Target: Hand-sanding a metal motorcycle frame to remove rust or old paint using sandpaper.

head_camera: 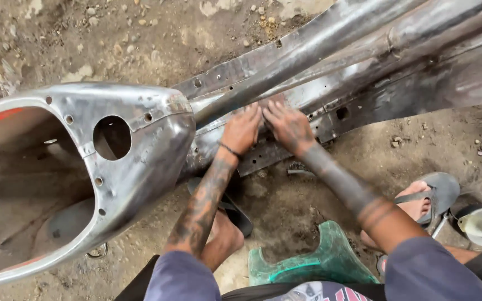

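At centre frame, the left hand (pixel 241 130) and right hand (pixel 288 126) press side by side, fingers flat and holding nothing, on a bare metal scooter body (pixel 140 145) lying across dirt ground (pixel 140 39).

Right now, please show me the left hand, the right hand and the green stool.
left hand (pixel 242 129), head view, back of the hand
right hand (pixel 289 126), head view, back of the hand
green stool (pixel 330 259), head view, seat top

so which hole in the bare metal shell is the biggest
The large round hole on the shell's upper face, left of both hands; the other holes around it are only small screw-sized ones.
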